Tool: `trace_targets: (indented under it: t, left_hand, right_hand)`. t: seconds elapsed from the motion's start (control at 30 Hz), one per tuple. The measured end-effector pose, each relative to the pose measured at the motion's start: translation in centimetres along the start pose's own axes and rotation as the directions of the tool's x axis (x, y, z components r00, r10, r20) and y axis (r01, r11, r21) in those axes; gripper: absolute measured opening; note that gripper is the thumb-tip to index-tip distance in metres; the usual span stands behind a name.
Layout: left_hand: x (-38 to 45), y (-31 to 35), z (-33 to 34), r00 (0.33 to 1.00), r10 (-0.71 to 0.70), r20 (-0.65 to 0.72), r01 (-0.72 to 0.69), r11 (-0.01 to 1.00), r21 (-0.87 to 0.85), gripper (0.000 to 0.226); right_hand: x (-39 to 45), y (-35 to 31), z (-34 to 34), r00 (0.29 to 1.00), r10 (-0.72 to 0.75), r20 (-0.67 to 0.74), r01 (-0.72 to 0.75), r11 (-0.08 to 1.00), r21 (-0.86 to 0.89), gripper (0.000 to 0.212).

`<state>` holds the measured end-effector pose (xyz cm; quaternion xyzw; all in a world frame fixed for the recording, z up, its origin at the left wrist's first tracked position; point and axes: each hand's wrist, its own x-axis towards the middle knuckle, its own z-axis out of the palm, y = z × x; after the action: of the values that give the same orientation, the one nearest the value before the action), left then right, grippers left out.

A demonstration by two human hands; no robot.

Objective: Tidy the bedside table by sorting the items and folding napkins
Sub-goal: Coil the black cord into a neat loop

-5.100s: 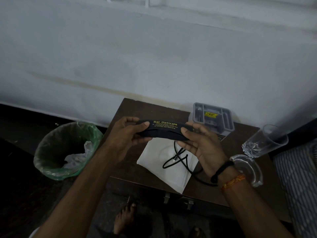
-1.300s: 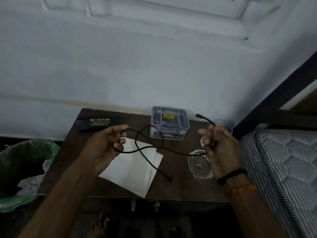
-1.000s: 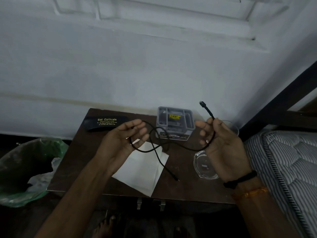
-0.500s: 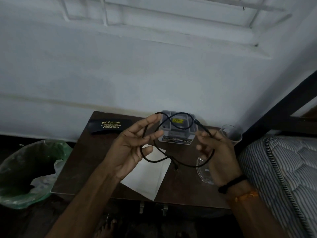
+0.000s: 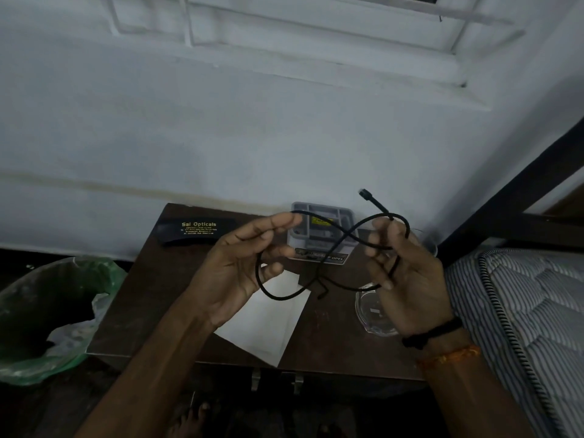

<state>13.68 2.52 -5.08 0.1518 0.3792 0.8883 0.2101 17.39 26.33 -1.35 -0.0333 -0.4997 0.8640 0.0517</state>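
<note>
Above the brown bedside table (image 5: 151,298) both my hands hold a thin black cable (image 5: 286,297) that is looped between them. My left hand (image 5: 237,270) pinches the cable near its fingertips. My right hand (image 5: 407,279) grips the other part, and one plug end sticks up past it. A white napkin (image 5: 268,327) lies flat on the table under my hands. The black spectacle case (image 5: 196,230) lies at the table's back left. A grey plastic organiser box (image 5: 319,235) stands at the back middle.
A clear glass dish (image 5: 373,317) sits on the table's right side, with a clear tumbler (image 5: 431,245) mostly hidden behind my right hand. A green-lined waste bin (image 5: 47,311) stands on the floor at left. A striped mattress (image 5: 521,327) borders the table at right.
The spectacle case went from my hands to the table's back left. I lifted the cable, and my hands have drawn closer, gathering it into overlapping loops.
</note>
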Motion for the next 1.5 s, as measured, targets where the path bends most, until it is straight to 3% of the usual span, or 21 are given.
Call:
trace_targets:
  t: [0.1,0.27,0.33,0.4,0.5,0.67,0.73,0.83,0.9,0.97,1.07,1.17,1.27,1.37,1.5]
  left_hand:
    - [0.2,0.2,-0.2,0.999,0.029,-0.025,-0.03,0.999,-0.019,0.037]
    - [0.2,0.4,-0.1,0.997,0.04,-0.062,-0.044,0.997,-0.057,0.037]
    - [0.1,0.5,0.0,0.997,0.043,-0.069,-0.048,0.997,-0.068,0.036]
    - [0.0,0.7,0.0,0.996,0.053,-0.074,-0.058,0.996,-0.068,0.035]
    - [-0.1,1.1,0.1,0.995,0.08,-0.063,-0.084,0.994,-0.064,0.035]
    - [-0.5,2.0,-0.7,0.987,0.149,-0.068,-0.153,0.987,-0.057,0.034]
    - [-0.6,2.1,-1.0,0.983,0.175,-0.061,-0.179,0.982,-0.062,0.034]
    - [-0.5,1.9,-1.4,0.982,0.176,-0.06,-0.181,0.98,-0.087,0.032]
    - [-0.6,2.0,-1.6,0.985,0.157,-0.068,-0.163,0.982,-0.099,0.027]
    - [-0.8,2.1,-1.7,0.994,0.097,-0.046,-0.102,0.988,-0.115,0.024]
    - [-1.0,2.5,-1.8,1.0,-0.001,-0.024,-0.002,0.989,-0.148,0.023]
    - [-1.0,2.5,-1.4,0.995,-0.034,-0.09,0.036,0.999,0.024,0.026]
    - [-1.0,1.9,-0.8,0.987,-0.125,-0.102,0.156,0.898,0.411,0.041]
    - [-1.1,1.4,-0.1,0.979,-0.188,-0.076,0.192,0.74,0.644,0.049]
    - [-0.9,1.3,1.3,0.994,-0.06,-0.087,0.105,0.665,0.74,0.04]
  right_hand:
    - [0.0,-0.8,-0.2,0.996,-0.08,-0.035,0.077,0.992,-0.095,0.015]
    - [-0.4,-2.8,-1.4,0.99,-0.106,0.091,0.09,0.982,0.164,0.018]
    - [-0.6,-3.5,-1.7,0.989,-0.055,0.134,0.032,0.986,0.165,0.018]
    - [-0.7,-3.6,-1.7,0.993,-0.021,0.117,0.014,0.998,0.056,0.029]
    - [-0.4,-3.1,-1.3,0.988,-0.15,0.025,0.152,0.966,-0.208,0.021]
    - [0.0,-4.0,-2.5,0.976,-0.205,0.072,0.217,0.918,-0.332,0.057]
    - [0.1,-4.0,-3.0,0.972,-0.227,0.054,0.217,0.795,-0.567,0.051]
    - [0.1,-3.1,-3.8,0.937,-0.349,0.006,0.209,0.546,-0.812,0.02]
    - [0.0,-2.8,-4.0,0.927,-0.371,-0.046,0.179,0.548,-0.817,0.005]
    - [-0.1,-2.7,-4.1,0.908,-0.401,-0.12,0.173,0.621,-0.765,0.014]
    - [0.1,-3.1,-3.6,0.821,-0.522,-0.231,0.223,0.666,-0.712,0.02]
    - [0.3,-3.6,-3.4,0.754,-0.587,-0.293,0.234,0.658,-0.716,0.028]
    - [0.3,-3.8,-3.3,0.801,-0.53,-0.279,0.255,0.723,-0.642,0.021]
    - [0.3,-3.7,-2.8,0.861,-0.488,-0.14,0.315,0.73,-0.606,0.014]
    - [-0.1,-4.0,-1.8,0.886,-0.461,0.044,0.379,0.666,-0.642,0.016]
